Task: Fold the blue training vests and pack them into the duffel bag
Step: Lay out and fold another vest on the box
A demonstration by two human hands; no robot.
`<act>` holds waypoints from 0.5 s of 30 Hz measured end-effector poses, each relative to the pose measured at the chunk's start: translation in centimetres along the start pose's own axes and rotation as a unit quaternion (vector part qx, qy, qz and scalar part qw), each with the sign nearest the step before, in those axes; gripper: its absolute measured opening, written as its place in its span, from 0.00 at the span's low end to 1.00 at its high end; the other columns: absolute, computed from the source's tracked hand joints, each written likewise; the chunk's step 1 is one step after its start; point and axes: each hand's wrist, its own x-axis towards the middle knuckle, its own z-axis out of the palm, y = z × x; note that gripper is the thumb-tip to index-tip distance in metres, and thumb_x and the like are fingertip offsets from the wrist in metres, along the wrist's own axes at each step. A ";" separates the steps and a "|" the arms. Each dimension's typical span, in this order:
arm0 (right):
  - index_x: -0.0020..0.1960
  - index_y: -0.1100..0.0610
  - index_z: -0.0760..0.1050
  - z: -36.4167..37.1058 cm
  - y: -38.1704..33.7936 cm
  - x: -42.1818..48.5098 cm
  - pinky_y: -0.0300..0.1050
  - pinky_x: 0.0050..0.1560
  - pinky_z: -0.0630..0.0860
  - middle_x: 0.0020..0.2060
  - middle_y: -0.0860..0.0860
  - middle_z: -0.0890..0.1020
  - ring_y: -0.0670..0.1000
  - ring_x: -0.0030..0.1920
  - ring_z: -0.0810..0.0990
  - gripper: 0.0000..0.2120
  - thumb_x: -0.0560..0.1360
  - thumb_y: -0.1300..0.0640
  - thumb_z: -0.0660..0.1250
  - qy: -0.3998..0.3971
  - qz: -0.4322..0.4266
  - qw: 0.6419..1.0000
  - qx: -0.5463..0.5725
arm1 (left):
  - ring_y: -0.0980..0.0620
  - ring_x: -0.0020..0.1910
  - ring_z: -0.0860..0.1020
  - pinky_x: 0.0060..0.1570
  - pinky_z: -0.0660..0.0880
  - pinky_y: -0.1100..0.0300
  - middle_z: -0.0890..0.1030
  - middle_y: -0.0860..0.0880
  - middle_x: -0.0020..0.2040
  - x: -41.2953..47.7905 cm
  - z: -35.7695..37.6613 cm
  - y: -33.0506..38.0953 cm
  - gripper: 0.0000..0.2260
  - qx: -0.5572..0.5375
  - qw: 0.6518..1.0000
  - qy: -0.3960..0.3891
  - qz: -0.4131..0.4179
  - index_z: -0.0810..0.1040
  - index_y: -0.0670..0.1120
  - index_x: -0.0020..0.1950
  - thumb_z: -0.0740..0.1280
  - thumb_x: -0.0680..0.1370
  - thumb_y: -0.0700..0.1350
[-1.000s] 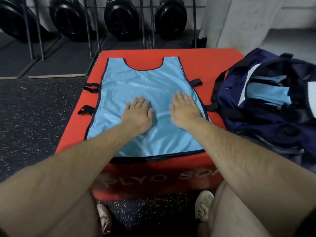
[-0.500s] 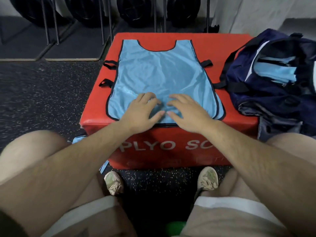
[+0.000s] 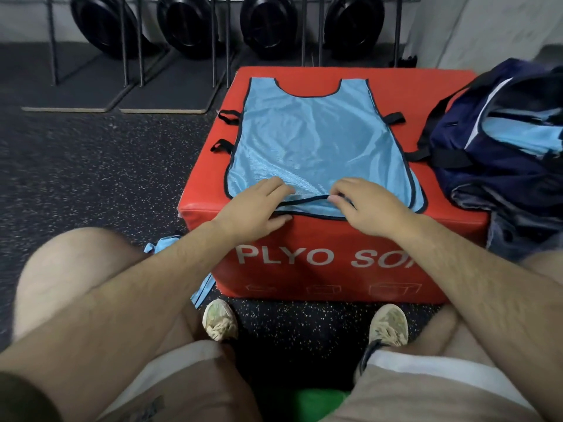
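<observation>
Blue training vest [image 3: 313,141] lay flat on the red plyo box [image 3: 304,269] beside the navy duffel bag [image 3: 499,178]; left hand [image 3: 256,208] and right hand [image 3: 373,208] pinched its near hem with curled fingers

Dim, even indoor light from overhead, soft sheen on the blue vest [image 3: 316,141]; deep shadow on the floor [image 3: 304,327] at bottom centre; wide-angle bowing of straight lines toward the edges; mild softness throughout, nearest parts at the bottom blurred
</observation>
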 end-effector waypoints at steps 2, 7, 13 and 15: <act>0.49 0.53 0.72 -0.3 0.1 -0.1 0.46 0.48 0.69 0.43 0.45 0.74 0.49 0.46 0.72 0.11 0.84 0.50 0.55 -0.012 0.001 1.000 -0.021 | 0.44 0.56 0.74 0.54 0.75 0.50 0.73 0.45 0.60 -0.1 -0.2 -0.4 0.20 0.022 1.000 0.019 0.011 0.73 0.43 0.63 0.72 0.76 0.50; 0.50 0.54 0.73 -0.5 0.6 -0.4 0.47 0.49 0.71 0.44 0.47 0.75 0.50 0.47 0.74 0.09 0.84 0.53 0.55 -0.007 0.015 0.999 -0.033 | 0.45 0.50 0.73 0.50 0.74 0.48 0.74 0.46 0.53 -0.3 0.0 -0.5 0.13 0.073 0.996 0.032 0.035 0.75 0.44 0.52 0.70 0.77 0.52; 0.53 0.50 0.74 -0.4 0.9 -1.1 0.44 0.49 0.72 0.49 0.43 0.74 0.46 0.52 0.73 0.09 0.82 0.46 0.60 -0.010 -0.042 0.997 -0.057 | 0.46 0.49 0.74 0.50 0.74 0.50 0.76 0.48 0.49 -0.5 0.1 -0.7 0.10 0.032 0.999 -0.003 0.019 0.77 0.46 0.56 0.62 0.79 0.49; 0.60 0.49 0.74 -0.3 0.8 -1.3 0.42 0.52 0.72 0.54 0.42 0.74 0.45 0.56 0.73 0.11 0.81 0.46 0.63 -0.019 -0.052 0.996 -0.069 | 0.46 0.48 0.74 0.50 0.74 0.51 0.76 0.48 0.49 -0.5 0.1 -0.9 0.08 0.030 0.999 -0.003 0.019 0.78 0.46 0.56 0.63 0.79 0.43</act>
